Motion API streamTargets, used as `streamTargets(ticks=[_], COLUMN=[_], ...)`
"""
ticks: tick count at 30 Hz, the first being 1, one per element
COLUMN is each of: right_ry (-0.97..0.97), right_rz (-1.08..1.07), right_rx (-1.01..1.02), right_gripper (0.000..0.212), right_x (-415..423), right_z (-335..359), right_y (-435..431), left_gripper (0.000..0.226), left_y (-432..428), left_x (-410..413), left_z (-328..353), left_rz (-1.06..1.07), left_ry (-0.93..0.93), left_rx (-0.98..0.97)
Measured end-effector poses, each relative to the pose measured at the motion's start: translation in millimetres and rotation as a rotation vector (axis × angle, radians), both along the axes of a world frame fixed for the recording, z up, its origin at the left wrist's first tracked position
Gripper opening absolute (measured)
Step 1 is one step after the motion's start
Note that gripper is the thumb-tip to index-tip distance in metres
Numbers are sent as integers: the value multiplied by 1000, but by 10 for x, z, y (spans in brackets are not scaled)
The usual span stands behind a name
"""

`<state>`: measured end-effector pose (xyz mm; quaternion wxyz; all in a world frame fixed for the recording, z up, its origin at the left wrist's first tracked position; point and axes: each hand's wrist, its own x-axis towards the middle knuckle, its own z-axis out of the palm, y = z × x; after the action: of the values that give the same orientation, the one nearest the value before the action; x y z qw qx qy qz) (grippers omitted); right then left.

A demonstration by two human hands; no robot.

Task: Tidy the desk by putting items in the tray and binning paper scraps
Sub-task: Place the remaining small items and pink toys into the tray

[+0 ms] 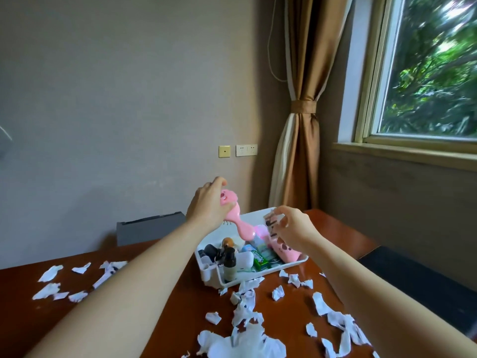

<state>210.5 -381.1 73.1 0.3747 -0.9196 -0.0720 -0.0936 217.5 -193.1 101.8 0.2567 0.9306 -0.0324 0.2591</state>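
A white tray stands on the brown desk, holding a dark pump bottle, a green packet, a pink case and other small items. My left hand grips the head of a pink hairbrush, held above the tray with its handle pointing down into it. My right hand pinches a small clear packet with dark print over the tray's right side. White paper scraps lie scattered over the desk in front of and left of the tray.
A grey bin stands behind the desk's far edge, left of the tray. A brown curtain hangs in the corner beside a window. A dark seat lies right of the desk.
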Motion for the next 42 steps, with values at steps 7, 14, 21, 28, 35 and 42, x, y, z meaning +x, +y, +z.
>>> streamTargets(ticks=[7, 14, 21, 28, 35, 42], right_ry=[14, 106, 111, 121, 131, 90], right_rz=[41, 49, 114, 139, 109, 62], right_rx=[-65, -103, -117, -209, -295, -294], right_gripper=[30, 39, 36, 41, 42, 40], right_x=[460, 784, 963, 959, 992, 890], right_z=[-246, -566, -675, -810, -837, -717], right_y=[21, 188, 373, 487, 528, 515], left_gripper=[35, 31, 33, 39, 39, 41], left_y=[111, 198, 189, 247, 265, 360], left_x=[473, 769, 870, 774, 703, 584], left_z=[-362, -676, -834, -877, -896, -822], left_rz=[118, 110, 79, 33, 28, 19], left_ry=[101, 205, 210, 247, 295, 393], left_rx=[127, 227, 262, 289, 329, 349])
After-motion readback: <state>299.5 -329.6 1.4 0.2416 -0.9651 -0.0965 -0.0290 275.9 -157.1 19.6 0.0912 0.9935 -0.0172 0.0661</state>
